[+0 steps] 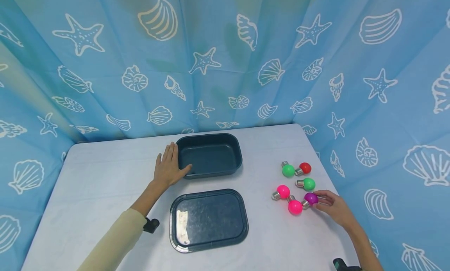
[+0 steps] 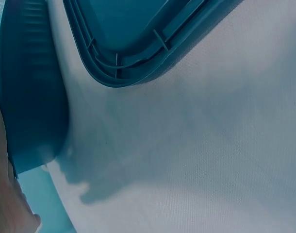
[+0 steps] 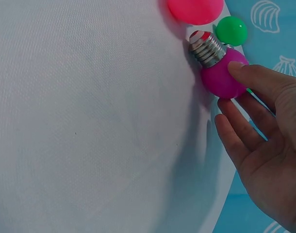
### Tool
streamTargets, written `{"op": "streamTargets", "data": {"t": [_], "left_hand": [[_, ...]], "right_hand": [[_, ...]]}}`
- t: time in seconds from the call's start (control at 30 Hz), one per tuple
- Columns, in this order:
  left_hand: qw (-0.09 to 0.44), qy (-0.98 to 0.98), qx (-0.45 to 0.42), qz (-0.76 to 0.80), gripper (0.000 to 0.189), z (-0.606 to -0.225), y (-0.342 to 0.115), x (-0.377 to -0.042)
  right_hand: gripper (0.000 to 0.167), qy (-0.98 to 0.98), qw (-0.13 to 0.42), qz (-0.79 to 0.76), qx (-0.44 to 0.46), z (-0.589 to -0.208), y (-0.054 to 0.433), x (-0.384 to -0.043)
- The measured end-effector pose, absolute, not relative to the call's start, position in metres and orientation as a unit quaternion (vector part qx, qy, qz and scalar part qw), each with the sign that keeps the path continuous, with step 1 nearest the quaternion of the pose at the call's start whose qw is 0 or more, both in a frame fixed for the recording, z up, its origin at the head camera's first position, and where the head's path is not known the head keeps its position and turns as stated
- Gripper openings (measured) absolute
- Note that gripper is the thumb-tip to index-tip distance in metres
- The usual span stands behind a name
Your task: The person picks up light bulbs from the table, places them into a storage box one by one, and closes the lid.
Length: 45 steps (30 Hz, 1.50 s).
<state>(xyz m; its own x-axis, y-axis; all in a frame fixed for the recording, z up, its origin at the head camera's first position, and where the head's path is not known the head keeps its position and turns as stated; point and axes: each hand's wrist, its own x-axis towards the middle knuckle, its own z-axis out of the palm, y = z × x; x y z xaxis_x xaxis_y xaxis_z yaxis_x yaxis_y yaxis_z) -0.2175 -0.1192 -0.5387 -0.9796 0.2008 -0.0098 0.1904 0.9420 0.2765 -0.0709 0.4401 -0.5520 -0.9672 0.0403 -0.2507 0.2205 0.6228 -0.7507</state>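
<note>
While left grip [image 1: 169, 167] splays against box [image 1: 211, 157] | right grip [image 1: 331, 204] pinches purple bulb [image 3: 217, 80]

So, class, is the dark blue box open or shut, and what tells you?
Open: the dark blue box shows its inside from above, while the lid lies apart on the white table.

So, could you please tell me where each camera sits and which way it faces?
Head: worn on the head, facing forward and down over the table, tub, lid and bulbs; left grip, right grip and both forearms show.
Left wrist: worn there, facing the tub's side and lid's corner; part of the left grip shows.
Right wrist: worn there, facing the table and purple bulb; the right grip shows.
Head and right wrist share the purple bulb.
</note>
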Motion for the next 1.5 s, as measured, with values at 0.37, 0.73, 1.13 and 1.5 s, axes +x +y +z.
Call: {"op": "streamTargets", "data": {"t": [0.37,0.73,1.13,1.5], "left_hand": [[0.012,0.984,0.124,0.130,0.108,-0.539,-0.128,-0.221],[0.007,0.983,0.133,0.128,0.109,-0.538,-0.132,-0.215],[-0.009,0.978,0.152,0.146,0.115,-0.542,-0.137,-0.210],[-0.006,0.980,0.150,0.130,0.110,-0.541,-0.134,-0.211]], "right_hand": [[0.067,0.908,0.100,-0.399,0.086,-0.543,0.445,-0.064],[0.061,0.908,0.058,-0.411,0.051,-0.510,0.426,-0.064],[0.055,0.885,0.039,-0.462,-0.039,-0.488,0.364,-0.091],[0.059,0.863,0.042,-0.497,-0.082,-0.485,0.301,-0.125]]}}
